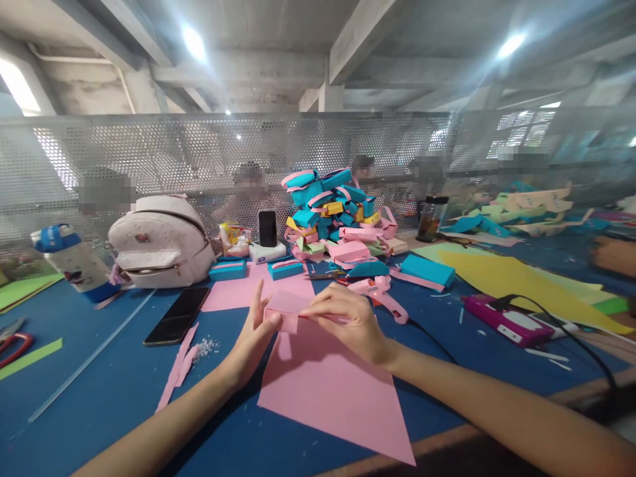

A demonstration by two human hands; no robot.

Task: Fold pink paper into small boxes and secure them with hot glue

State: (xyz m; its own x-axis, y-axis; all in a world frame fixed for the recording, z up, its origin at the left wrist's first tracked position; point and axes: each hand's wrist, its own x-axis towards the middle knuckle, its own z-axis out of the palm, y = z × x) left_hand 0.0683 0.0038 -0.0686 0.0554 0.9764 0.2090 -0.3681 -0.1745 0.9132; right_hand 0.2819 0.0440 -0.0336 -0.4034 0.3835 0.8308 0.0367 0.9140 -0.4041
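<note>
A small folded piece of pink paper (289, 303) is held up between my two hands over the middle of the table. My left hand (247, 344) grips its left end, with the thumb on the near face and a finger pointing up behind. My right hand (350, 319) pinches the right side between thumb and fingers. Under both hands lies a large pink sheet (332, 391), its near corner reaching the table's front edge. Just beyond my right hand rests a pink hot glue gun (380, 296) with a black cord.
A heap of blue, pink and yellow paper boxes (338, 212) rises behind. Left are a phone (177, 317), a backpack (161, 245), a bottle (74, 262) and scissors (14, 344). A purple power bank (507, 320) and yellow sheets (527, 285) lie right. People sit beyond the mesh screen (199, 146).
</note>
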